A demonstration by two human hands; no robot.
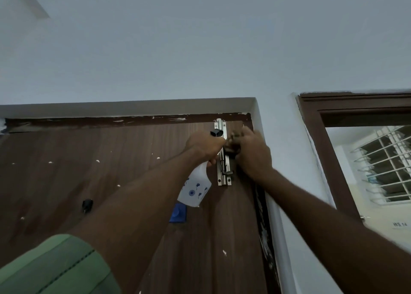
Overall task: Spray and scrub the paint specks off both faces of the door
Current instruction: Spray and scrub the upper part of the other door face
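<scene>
Dark brown wood-grain door (111, 160) is dotted with white paint specks (97, 160); white spray bottle (195, 188) with blue print sits up near its top edge.

Two bare forearms reach up from the lower edge, with nothing worn on either wrist. The left hand (205, 143) and right hand (253, 153) wear no gloves or rings. At seven o'clock a green short sleeve (57, 269) shows, its fabric crossed by a darker stitched seam and paler bands.
</scene>
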